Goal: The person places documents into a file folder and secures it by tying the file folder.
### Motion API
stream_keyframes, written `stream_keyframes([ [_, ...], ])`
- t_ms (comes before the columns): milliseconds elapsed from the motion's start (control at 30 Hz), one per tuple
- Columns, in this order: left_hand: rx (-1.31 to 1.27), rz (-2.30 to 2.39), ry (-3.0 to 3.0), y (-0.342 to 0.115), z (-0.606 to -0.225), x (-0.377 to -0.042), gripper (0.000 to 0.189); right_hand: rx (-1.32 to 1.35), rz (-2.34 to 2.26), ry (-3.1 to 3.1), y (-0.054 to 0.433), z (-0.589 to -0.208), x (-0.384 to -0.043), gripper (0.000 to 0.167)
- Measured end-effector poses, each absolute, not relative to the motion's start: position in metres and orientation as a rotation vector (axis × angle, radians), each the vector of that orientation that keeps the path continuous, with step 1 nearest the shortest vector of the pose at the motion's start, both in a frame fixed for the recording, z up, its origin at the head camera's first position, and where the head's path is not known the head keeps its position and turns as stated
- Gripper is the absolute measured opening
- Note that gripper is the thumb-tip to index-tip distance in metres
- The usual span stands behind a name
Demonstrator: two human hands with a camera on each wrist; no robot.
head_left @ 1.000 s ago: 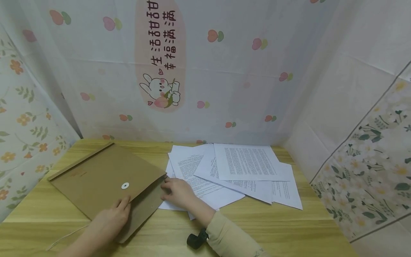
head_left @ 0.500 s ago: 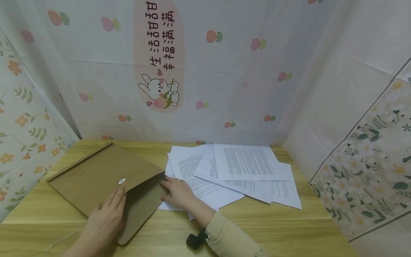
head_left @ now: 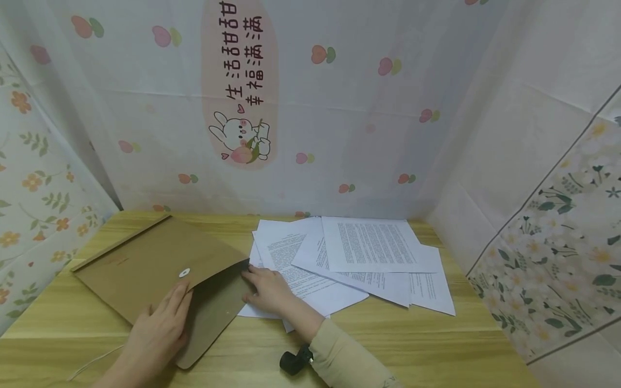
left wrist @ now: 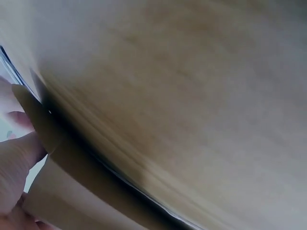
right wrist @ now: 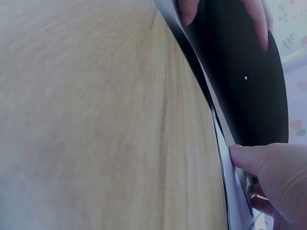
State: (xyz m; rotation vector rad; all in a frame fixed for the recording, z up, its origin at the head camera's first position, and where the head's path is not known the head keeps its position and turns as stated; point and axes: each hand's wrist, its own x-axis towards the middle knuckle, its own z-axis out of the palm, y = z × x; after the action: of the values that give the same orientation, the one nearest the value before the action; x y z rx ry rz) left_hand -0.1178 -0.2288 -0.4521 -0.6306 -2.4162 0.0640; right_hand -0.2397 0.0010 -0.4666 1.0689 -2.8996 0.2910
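Observation:
A brown kraft document envelope (head_left: 131, 248) lies slantwise on the left of the table, its mouth facing right and its flap (head_left: 213, 323) folded out. The fingers of my left hand (head_left: 160, 326) lie on top of the upper panel beside the white button (head_left: 184, 272), gripping its edge and keeping the mouth parted. My right hand (head_left: 269, 291) pinches the far corner of the mouth. In the right wrist view the right thumb (right wrist: 249, 158) sits at the envelope's edge. The inside of the envelope is in shadow.
Several printed sheets (head_left: 373, 248) are fanned out to the right of the envelope, partly under the right hand. A thin white string (head_left: 94, 364) trails at lower left. A black device (head_left: 293, 362) sits by the right sleeve (head_left: 349, 355). Patterned cloths (head_left: 368, 134) enclose the table.
My left hand has slid up along the edge towards the button and lifted the upper panel, so the mouth gapes wider. The right hand has stayed at the corner.

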Motion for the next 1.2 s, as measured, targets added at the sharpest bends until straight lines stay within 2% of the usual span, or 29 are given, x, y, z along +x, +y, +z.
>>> stream_keyframes([
  [500, -0.797, 0.022, -2.449, -0.227, -0.448, -0.126, 0.044, 1.253, 0.393, -2.796, 0.019, -0.460, -0.239, 0.043],
  [700, -0.717, -0.201, -2.695, -0.213, -0.437, -0.128, 0.032, 1.257, 0.480, -2.784, 0.032, -0.453, -0.239, 0.038],
  [967, -0.601, -0.530, -2.858, -0.188, -0.419, -0.146, 0.024, 1.132, 0.716, -2.851, 0.057, -0.438, -0.236, 0.040],
  [1200, -0.537, -0.784, -2.848, -0.162, -0.408, -0.172, 0.023, 0.843, 1.046, -2.856, 0.093, -0.423, -0.243, 0.037],
])
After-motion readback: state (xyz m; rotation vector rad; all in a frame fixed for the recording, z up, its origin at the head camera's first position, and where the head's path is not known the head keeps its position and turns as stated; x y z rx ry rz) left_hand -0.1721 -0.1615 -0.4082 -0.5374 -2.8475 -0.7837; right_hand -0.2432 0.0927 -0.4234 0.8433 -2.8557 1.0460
